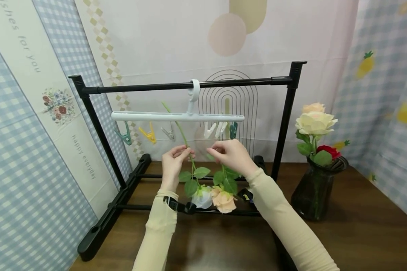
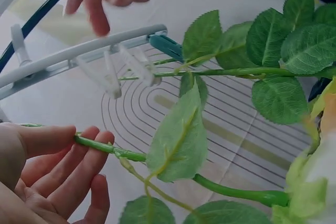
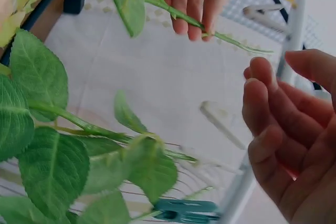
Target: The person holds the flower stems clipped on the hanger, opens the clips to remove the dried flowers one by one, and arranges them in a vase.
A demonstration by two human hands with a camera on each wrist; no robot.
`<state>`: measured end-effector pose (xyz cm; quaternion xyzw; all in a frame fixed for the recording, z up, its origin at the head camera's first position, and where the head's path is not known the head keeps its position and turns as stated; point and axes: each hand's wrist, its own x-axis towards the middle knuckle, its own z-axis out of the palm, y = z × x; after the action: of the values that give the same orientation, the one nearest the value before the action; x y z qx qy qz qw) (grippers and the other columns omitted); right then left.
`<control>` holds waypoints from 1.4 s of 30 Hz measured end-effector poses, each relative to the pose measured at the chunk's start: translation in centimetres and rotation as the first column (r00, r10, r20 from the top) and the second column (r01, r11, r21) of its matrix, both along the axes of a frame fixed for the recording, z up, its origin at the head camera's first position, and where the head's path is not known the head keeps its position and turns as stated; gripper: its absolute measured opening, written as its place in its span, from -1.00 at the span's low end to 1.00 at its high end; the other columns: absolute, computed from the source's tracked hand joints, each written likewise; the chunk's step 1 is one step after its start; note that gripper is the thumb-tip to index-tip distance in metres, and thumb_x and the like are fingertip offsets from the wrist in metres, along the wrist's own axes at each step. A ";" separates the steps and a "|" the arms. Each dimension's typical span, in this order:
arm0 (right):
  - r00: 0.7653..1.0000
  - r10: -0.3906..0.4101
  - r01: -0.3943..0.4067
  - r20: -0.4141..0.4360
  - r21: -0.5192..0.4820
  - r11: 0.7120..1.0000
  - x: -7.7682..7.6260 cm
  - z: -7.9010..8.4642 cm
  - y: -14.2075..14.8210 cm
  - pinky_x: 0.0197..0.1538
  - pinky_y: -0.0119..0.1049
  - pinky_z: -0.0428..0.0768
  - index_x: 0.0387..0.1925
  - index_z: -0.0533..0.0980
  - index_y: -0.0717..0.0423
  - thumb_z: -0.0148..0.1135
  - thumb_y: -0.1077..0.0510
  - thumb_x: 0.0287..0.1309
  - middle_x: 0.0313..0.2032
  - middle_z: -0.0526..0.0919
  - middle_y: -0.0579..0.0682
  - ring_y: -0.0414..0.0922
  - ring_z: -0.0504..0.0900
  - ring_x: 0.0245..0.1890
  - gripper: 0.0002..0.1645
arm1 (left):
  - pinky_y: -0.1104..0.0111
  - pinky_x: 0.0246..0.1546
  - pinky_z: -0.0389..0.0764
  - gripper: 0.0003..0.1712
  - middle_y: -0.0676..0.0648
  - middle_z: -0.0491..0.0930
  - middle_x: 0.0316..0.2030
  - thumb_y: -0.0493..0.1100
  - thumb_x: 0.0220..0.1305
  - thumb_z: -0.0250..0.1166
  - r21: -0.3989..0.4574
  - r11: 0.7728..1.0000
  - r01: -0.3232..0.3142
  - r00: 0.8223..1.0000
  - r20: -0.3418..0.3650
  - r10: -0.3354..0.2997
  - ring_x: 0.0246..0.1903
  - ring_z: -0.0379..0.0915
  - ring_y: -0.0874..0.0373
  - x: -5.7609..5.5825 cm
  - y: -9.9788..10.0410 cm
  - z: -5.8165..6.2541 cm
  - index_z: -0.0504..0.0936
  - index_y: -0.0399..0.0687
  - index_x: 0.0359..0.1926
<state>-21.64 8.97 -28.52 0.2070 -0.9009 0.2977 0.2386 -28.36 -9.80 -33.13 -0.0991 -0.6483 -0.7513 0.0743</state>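
My left hand (image 1: 173, 162) pinches the green stem of a white artificial rose (image 1: 202, 198), which hangs head down with its stem slanting up behind the hanger. Beside it a peach rose (image 1: 224, 200) also hangs head down. In the right wrist view its stem reaches up to the pale clips, though the exact hold is blurred. My right hand (image 1: 235, 156) is in front of the peach rose's upper stem. Its fingers are loosely bent with nothing between them. Above both hands is a pale blue hanger (image 1: 176, 117) with white clips (image 1: 220, 129) and a dark green clip (image 1: 233, 130).
The hanger hooks over a black rack's top bar (image 1: 139, 87). On its left side hang a green clip (image 1: 124, 134), a yellow clip (image 1: 148, 133) and a clear clip (image 1: 169, 132). A dark glass vase (image 1: 313, 192) holding roses stands right of the rack on the wooden table (image 1: 224, 244).
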 end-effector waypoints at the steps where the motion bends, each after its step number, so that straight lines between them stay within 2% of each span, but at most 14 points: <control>1: 0.999 0.007 -0.006 -0.041 0.014 1.000 0.4 -0.1 0.2 -0.41 -0.35 0.53 -0.32 0.69 0.05 0.19 0.03 0.31 -0.65 0.64 -0.11 -0.28 0.53 -0.64 -0.76 | 0.43 -0.32 0.65 -0.68 0.11 0.72 -0.52 -0.25 0.21 0.36 -0.001 1.000 0.012 1.000 0.007 -0.012 -0.50 0.68 0.28 0.1 0.0 -0.1 0.63 -0.33 -0.04; 4: 0.985 0.052 -0.043 -0.162 0.058 0.997 1.3 -0.4 0.6 -0.37 -0.34 0.56 -0.29 0.69 0.07 0.23 0.13 0.27 -0.54 0.69 -0.10 -0.30 0.56 -0.55 -0.85 | 0.42 -0.29 0.66 -0.69 0.12 0.72 -0.53 -0.26 0.23 0.34 -0.001 0.998 0.055 0.998 0.039 -0.055 -0.51 0.69 0.28 0.3 0.0 -0.4 0.62 -0.32 -0.03; 7: 0.949 0.145 -0.110 -0.280 0.137 0.984 1.7 -1.0 1.0 -0.26 -0.33 0.62 -0.22 0.67 0.11 0.29 0.23 0.19 -0.37 0.72 -0.05 -0.23 0.64 -0.39 -0.87 | 0.33 -0.15 0.67 -0.69 0.09 0.72 -0.51 -0.26 0.25 0.31 -0.017 0.990 0.137 0.988 0.079 -0.135 -0.49 0.70 0.23 0.8 0.0 -1.0 0.62 -0.33 -0.01; 11: 0.861 0.283 -0.166 -0.423 0.293 0.942 1.8 -2.1 1.1 -0.11 -0.31 0.64 -0.18 0.66 0.13 0.35 0.33 0.08 -0.22 0.70 -0.01 -0.14 0.67 -0.22 -0.77 | 0.17 0.05 0.61 -0.65 0.06 0.73 -0.49 -0.27 0.28 0.27 -0.049 0.955 0.293 0.949 0.136 -0.285 -0.43 0.72 0.17 1.9 0.0 -1.9 0.58 -0.38 0.04; 13: 0.816 0.328 -0.161 -0.475 0.358 0.920 1.9 -2.7 1.2 -0.09 -0.29 0.62 -0.19 0.66 0.11 0.37 0.35 0.04 -0.20 0.70 -0.02 -0.13 0.66 -0.19 -0.75 | 0.13 0.08 0.60 -0.62 0.06 0.73 -0.47 -0.27 0.30 0.25 -0.068 0.930 0.361 0.923 0.167 -0.346 -0.41 0.72 0.17 2.7 -0.1 -2.4 0.54 -0.36 0.09; 16: 0.761 0.363 -0.124 -0.539 0.428 0.895 1.9 -4.1 1.3 -0.08 -0.28 0.60 -0.22 0.66 0.09 0.37 0.37 0.01 -0.21 0.70 -0.05 -0.13 0.66 -0.17 -0.74 | 0.17 0.10 0.58 -0.60 0.06 0.74 -0.47 -0.26 0.30 0.26 -0.093 0.893 0.441 0.886 0.204 -0.416 -0.41 0.72 0.18 3.7 -0.1 -3.0 0.49 -0.30 0.13; 20: 0.706 0.387 -0.062 -0.593 0.493 0.868 2.3 -6.3 1.8 -0.01 -0.31 0.58 -0.20 0.65 0.06 0.33 0.37 0.05 -0.19 0.71 -0.09 -0.17 0.65 -0.11 -0.74 | 0.22 0.03 0.61 -0.59 0.06 0.74 -0.44 -0.25 0.29 0.26 -0.110 0.841 0.530 0.838 0.218 -0.500 -0.41 0.71 0.18 5.0 -0.2 -3.7 0.45 -0.31 0.12; 24: 0.648 0.409 -0.011 -0.642 0.529 0.848 3.2 -7.9 2.2 0.09 -0.30 0.56 -0.14 0.65 0.06 0.19 0.27 0.28 -0.14 0.72 -0.11 -0.19 0.65 -0.05 -0.82 | 0.23 -0.07 0.67 -0.58 0.03 0.73 -0.40 -0.27 0.29 0.24 -0.111 0.791 0.602 0.791 0.220 -0.571 -0.41 0.72 0.17 6.6 -0.3 -4.0 0.42 -0.37 0.12; 27: 0.596 0.433 0.002 -0.677 0.540 0.842 3.8 -8.6 2.4 0.14 -0.27 0.55 -0.10 0.64 0.08 0.05 0.25 0.38 -0.12 0.72 -0.09 -0.19 0.65 -0.04 -0.76 | 0.22 -0.12 0.69 -0.59 0.01 0.73 -0.39 -0.30 0.29 0.22 -0.094 0.757 0.647 0.754 0.225 -0.617 -0.41 0.72 0.15 7.8 -0.5 -4.1 0.41 -0.41 0.11; 29: 0.554 0.450 0.004 -0.700 0.543 0.840 4.2 -9.0 2.5 0.15 -0.25 0.56 -0.10 0.64 0.09 0.01 0.26 0.40 -0.12 0.73 -0.07 -0.18 0.66 -0.04 -0.74 | 0.20 -0.14 0.70 -0.62 -0.01 0.72 -0.39 -0.30 0.29 0.22 -0.085 0.741 0.666 0.736 0.232 -0.635 -0.40 0.72 0.14 8.4 -0.7 -4.2 0.42 -0.39 0.08; 34: 0.454 0.492 -0.018 -0.743 0.544 0.839 4.4 -8.8 2.2 0.17 -0.22 0.57 -0.08 0.62 0.11 0.07 0.26 0.36 -0.10 0.73 -0.02 -0.15 0.68 -0.03 -0.77 | 0.20 -0.14 0.70 -0.80 -0.02 0.73 -0.40 -0.31 0.30 0.22 -0.086 0.689 0.720 0.689 0.209 -0.694 -0.38 0.72 0.13 9.4 -1.4 -3.6 0.45 -0.27 -0.09; 39: 0.373 0.550 -0.112 -0.748 0.552 0.826 4.2 -8.0 1.6 0.11 -0.21 0.60 -0.13 0.62 0.13 0.19 0.18 0.30 -0.16 0.74 0.03 -0.12 0.69 -0.09 -0.82 | 0.29 -0.17 0.70 -0.91 0.01 0.76 -0.40 -0.32 0.29 0.23 -0.062 0.617 0.784 0.617 0.185 -0.765 -0.35 0.72 0.16 9.8 -1.7 -3.1 0.46 -0.14 -0.26; 41: 0.348 0.565 -0.145 -0.748 0.553 0.821 3.9 -7.6 1.4 0.08 -0.20 0.61 -0.16 0.63 0.14 0.20 0.19 0.29 -0.19 0.74 0.04 -0.12 0.70 -0.11 -0.84 | 0.34 -0.19 0.69 -0.88 0.01 0.76 -0.40 -0.30 0.27 0.26 -0.062 0.605 0.794 0.605 0.177 -0.776 -0.33 0.72 0.18 9.9 -1.7 -2.9 0.45 -0.12 -0.28; 42: 0.341 0.571 -0.165 -0.747 0.551 0.818 3.8 -7.5 1.3 0.06 -0.20 0.61 -0.18 0.63 0.15 0.20 0.21 0.29 -0.21 0.74 0.05 -0.12 0.70 -0.13 -0.86 | 0.37 -0.21 0.69 -0.87 0.01 0.76 -0.40 -0.30 0.26 0.27 -0.066 0.604 0.794 0.605 0.169 -0.778 -0.32 0.72 0.18 9.9 -1.7 -2.8 0.45 -0.12 -0.29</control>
<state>-17.82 10.22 -35.99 0.5756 -0.6010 0.0090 0.5544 -18.49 -11.50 -35.88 -0.3325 -0.5908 -0.6662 -0.3108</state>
